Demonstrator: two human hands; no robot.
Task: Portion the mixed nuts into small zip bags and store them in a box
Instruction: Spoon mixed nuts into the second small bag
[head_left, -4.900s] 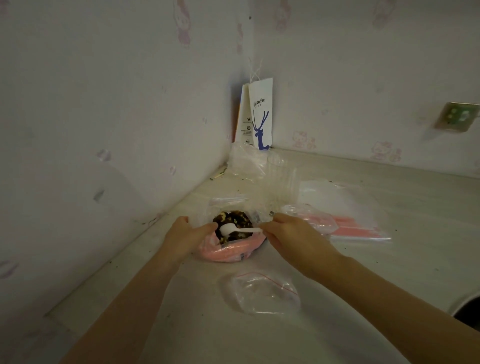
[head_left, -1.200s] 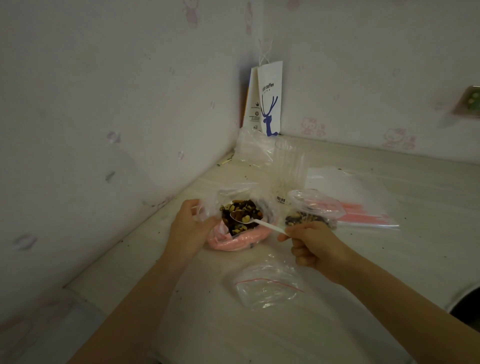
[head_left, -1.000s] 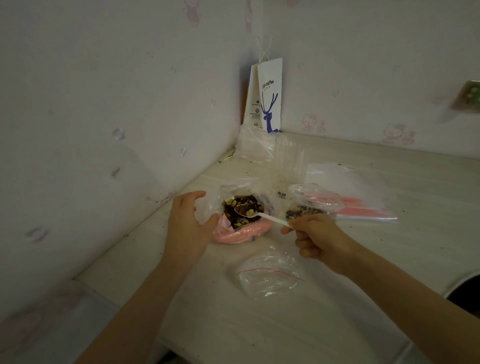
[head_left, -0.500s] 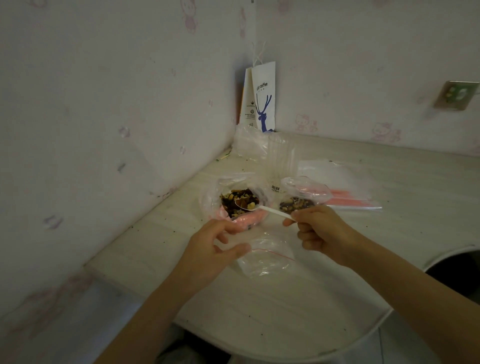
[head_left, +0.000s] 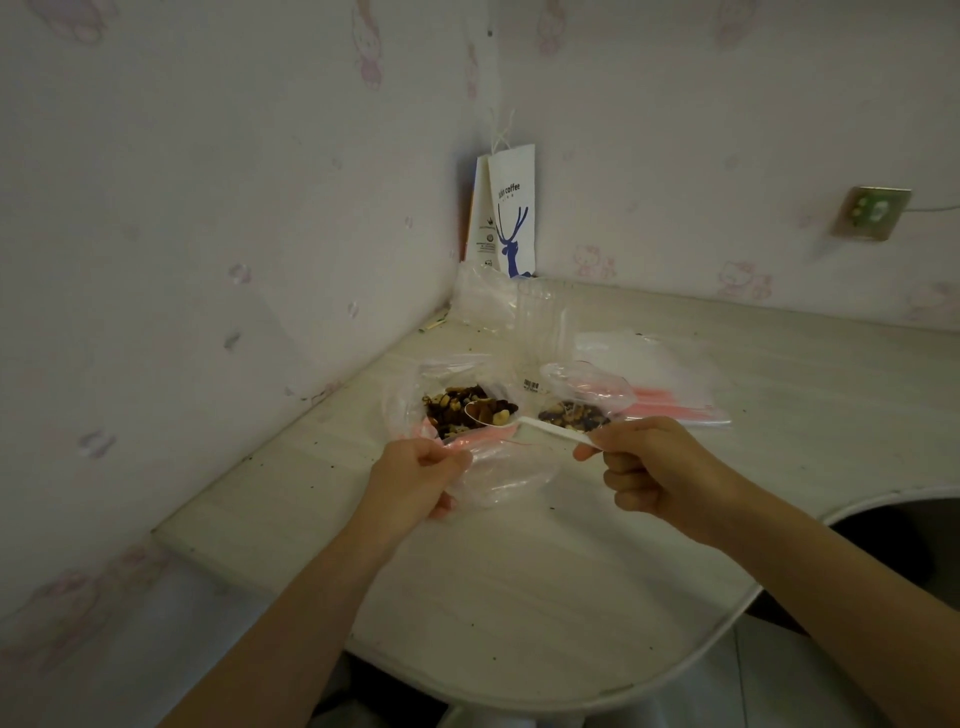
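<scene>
Our left hand (head_left: 415, 475) pinches the rim of the small clear zip bag (head_left: 506, 475) just right of it; our right hand (head_left: 660, 475) grips the white plastic spoon (head_left: 550, 430), loaded with mixed nuts (head_left: 488, 413) (heaped, it seems) just beyond that bag. Held by one edge, the limp mouth may sag shut, and a tilted spoon would scatter nuts onto the pale counter (head_left: 519, 597).

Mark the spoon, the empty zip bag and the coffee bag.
spoon (head_left: 545, 428): head view, on its white handle.
empty zip bag (head_left: 506, 475): head view, on its clear middle.
coffee bag (head_left: 511, 208): head view, on its printed front face.
</scene>
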